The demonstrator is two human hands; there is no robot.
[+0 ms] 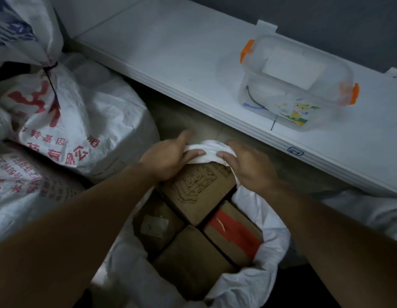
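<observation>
Dim floor, tied sacks (pixel 66 121) left, shelf (pixel 171 58) with tub (pixel 297 83), left hand (pixel 166 161) and right hand (pixel 248 167) gripping sack rim (pixel 208 152)

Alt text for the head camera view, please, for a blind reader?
A left hand and right hand grip the far rim of an open white sack packed with cardboard boxes. Tied printed sacks lie at left; a clear tub sits on a white shelf.

Shelf (pixel 193 70), front edge: blue-framed label (pixel 295 151), apparently "4-7". Tied white sack (pixel 66 121): red Chinese print, "转基因" legible.
</observation>
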